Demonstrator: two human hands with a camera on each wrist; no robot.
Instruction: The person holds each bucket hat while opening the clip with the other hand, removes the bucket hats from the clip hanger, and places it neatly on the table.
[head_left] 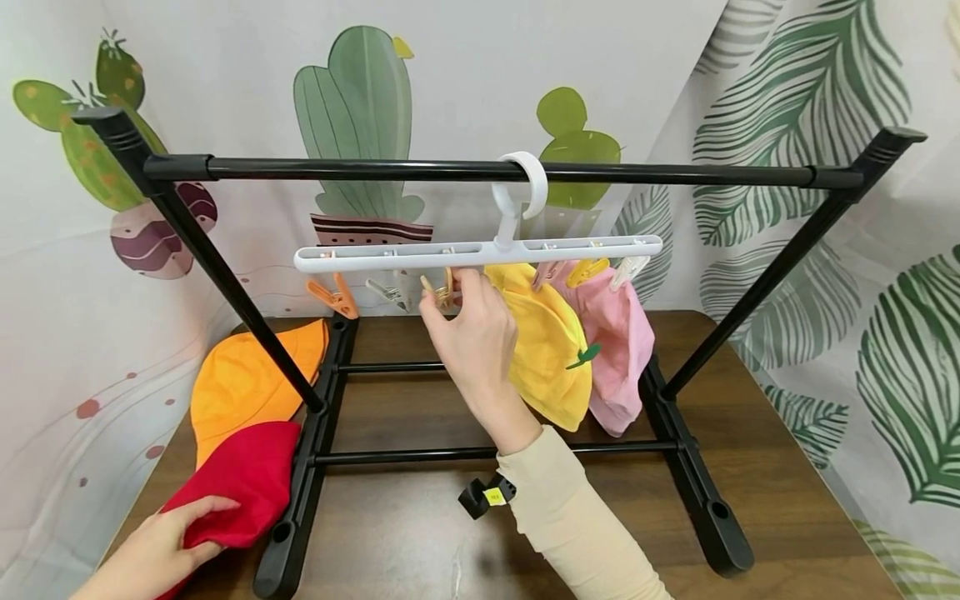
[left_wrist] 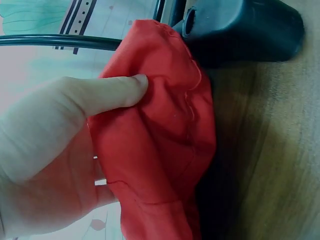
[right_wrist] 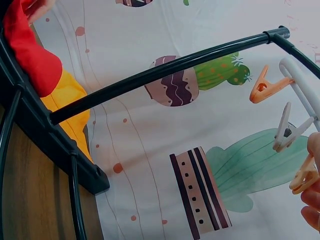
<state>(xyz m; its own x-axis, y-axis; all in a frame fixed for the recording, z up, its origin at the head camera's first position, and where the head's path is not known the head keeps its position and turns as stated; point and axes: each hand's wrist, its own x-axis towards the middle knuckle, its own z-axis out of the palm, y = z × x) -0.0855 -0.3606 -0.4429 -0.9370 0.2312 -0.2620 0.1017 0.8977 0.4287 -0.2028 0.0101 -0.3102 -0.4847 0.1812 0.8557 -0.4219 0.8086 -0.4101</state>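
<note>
My left hand [head_left: 161, 542] grips a red cloth hat [head_left: 255, 475] by the left foot of a black rack. In the left wrist view the thumb [left_wrist: 117, 92] lies over the red fabric, with the other fingers partly hidden behind it. Up at a white hanger [head_left: 405, 255], my right hand [head_left: 476, 333] pinches a light-orange clothespin [right_wrist: 303, 176] hanging beneath the bar. Left of it dangle a white clothespin [right_wrist: 289, 132] and an orange clothespin [right_wrist: 270, 86], both holding nothing. A yellow hat [head_left: 551, 358] and a pink hat [head_left: 618, 358] hang from the hanger's right half.
The hanger's hook loops over the rack's black top rod [head_left: 360, 170]. An orange-yellow hat [head_left: 240, 375] lies on the wooden table [head_left: 405, 533] behind the red one. Slanted posts [head_left: 232, 292] and lower crossbars [head_left: 420, 456] frame the space. A printed cloth [head_left: 247, 83] hangs behind.
</note>
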